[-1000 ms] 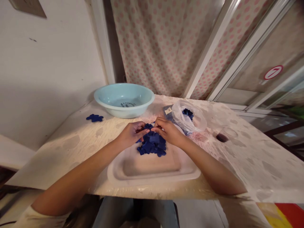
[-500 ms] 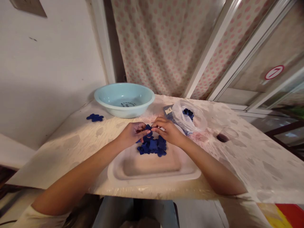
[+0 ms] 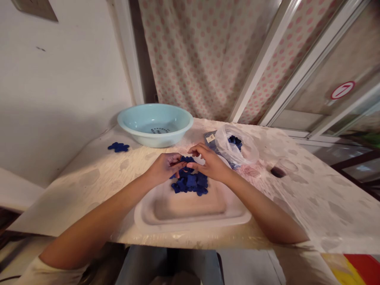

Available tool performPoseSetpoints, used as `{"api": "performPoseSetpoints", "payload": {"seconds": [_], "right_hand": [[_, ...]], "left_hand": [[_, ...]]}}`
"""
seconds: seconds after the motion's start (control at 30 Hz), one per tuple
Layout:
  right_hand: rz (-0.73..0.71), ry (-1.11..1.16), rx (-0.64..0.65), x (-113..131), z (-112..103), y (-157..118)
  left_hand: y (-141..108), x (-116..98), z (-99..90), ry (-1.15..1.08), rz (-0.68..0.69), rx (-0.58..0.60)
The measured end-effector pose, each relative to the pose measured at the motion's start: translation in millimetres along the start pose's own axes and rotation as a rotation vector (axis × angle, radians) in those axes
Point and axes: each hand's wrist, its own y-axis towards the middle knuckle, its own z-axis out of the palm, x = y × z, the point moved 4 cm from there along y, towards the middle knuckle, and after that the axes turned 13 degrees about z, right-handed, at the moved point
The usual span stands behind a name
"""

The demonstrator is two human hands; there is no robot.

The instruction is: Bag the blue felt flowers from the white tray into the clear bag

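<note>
Head view, clock positions from the tray: surface (image 3: 320, 198), covered in pale leaf-patterned cloth, bearing a white rectangular tray (image 3: 190, 206). Dark-blue fabric pieces (image 3: 191, 183), heaped in the tray's 12 o'clock half. Left hand (image 3: 164, 168): thumb and fingers pinching one blue ruffled piece (image 3: 187, 159) above the heap. Right hand (image 3: 210, 164): fingers raised and parted, thumb at that piece; contact cannot be told.

Light-blue basin (image 3: 157, 139), 11 o'clock. Flat blue cutout (image 3: 118, 147), 10 o'clock. Clear plastic bag (image 3: 221, 142) containing blue pieces, 1 o'clock. Clear vessel with dark contents (image 3: 278, 171), 2 o'clock, outline faint.

Room: white wall (image 3: 65, 75), 10 o'clock; pink-dotted curtain (image 3: 190, 55), 12 o'clock; red-ringed sign (image 3: 342, 90), 2 o'clock.

Obscured: heap's far edge, behind hands; basin lettering, partly legible; wall plate (image 3: 37, 8), cut off by the top edge.
</note>
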Motion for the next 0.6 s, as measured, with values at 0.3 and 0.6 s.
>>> {"api": "performPoseSetpoints", "payload": {"seconds": [0.3, 0.6], "right_hand": [[0.067, 0.099, 0.11, -1.9, 3.5, 3.4], [0.147, 0.049, 0.136, -9.2, 5.6, 2.2]], "left_hand": [[0.1, 7.0, -4.6, 0.104, 0.011, -0.059], [0.0, 5.2, -6.9, 0.118, 0.025, -0.079]]}}
